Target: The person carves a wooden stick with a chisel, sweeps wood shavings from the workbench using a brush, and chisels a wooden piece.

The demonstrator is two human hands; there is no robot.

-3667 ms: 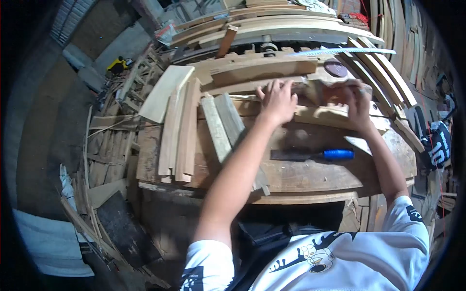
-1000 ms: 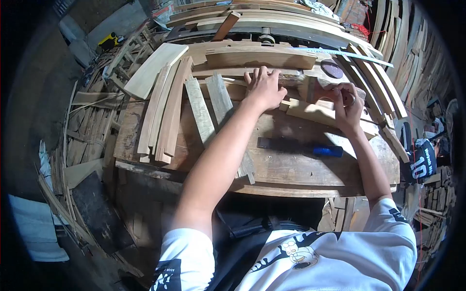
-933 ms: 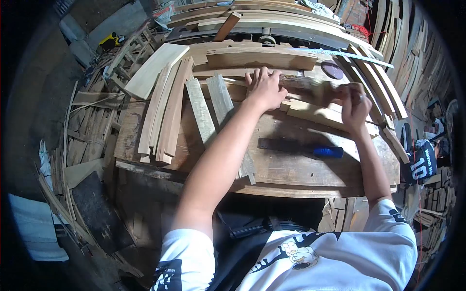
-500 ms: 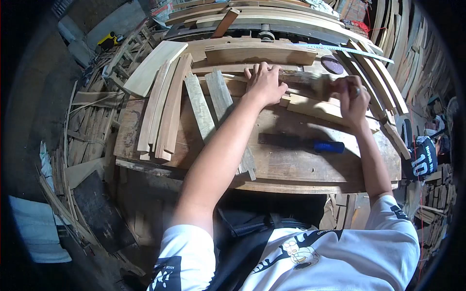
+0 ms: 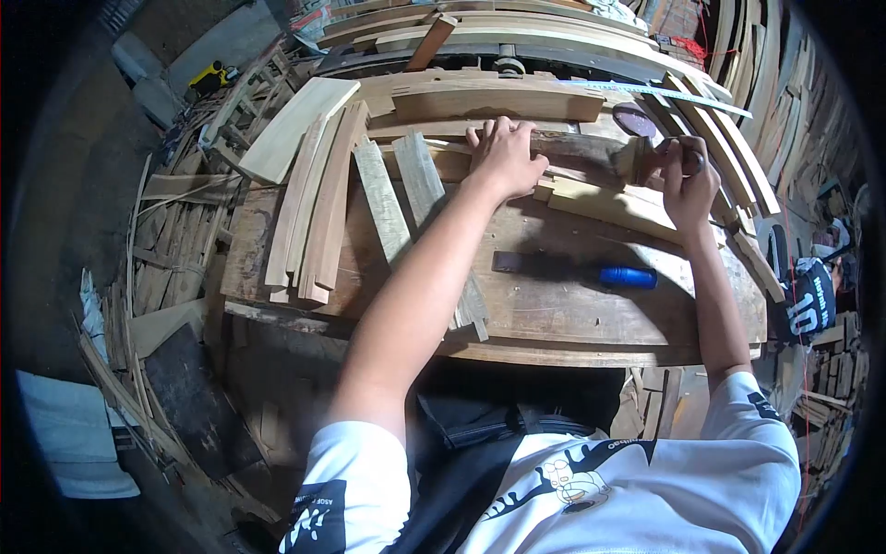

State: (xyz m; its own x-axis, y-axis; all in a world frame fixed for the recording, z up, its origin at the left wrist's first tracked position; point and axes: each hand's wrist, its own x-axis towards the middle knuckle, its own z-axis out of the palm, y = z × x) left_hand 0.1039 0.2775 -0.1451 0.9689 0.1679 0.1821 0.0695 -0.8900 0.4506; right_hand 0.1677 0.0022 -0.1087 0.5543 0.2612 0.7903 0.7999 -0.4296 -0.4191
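My left hand [image 5: 503, 159] grips the left part of a brown wooden piece [image 5: 581, 152] that lies across the bench. At that piece's right end, my right hand [image 5: 690, 175] is closed round a wide brush [image 5: 637, 161], its bristles pointing left against the wood. Just in front lies a pale wooden strip [image 5: 609, 209] with a notched end. A chisel with a blue handle [image 5: 628, 277] rests nearer the front edge. Behind my hands stands a thick wooden block [image 5: 496, 103].
Several strips [image 5: 332, 208] and a pale board [image 5: 300, 129] lie on the bench [image 5: 563, 319] at the left. A purple disc [image 5: 633, 119], a light blue ruler [image 5: 664, 91] and long slats [image 5: 715, 138] are at the right. Scrap wood lies on the floor.
My right hand with the brush has swept back and forth and is now further right along the wooden piece. My left hand has stayed on the wood. The view has shifted a little since the first frame.
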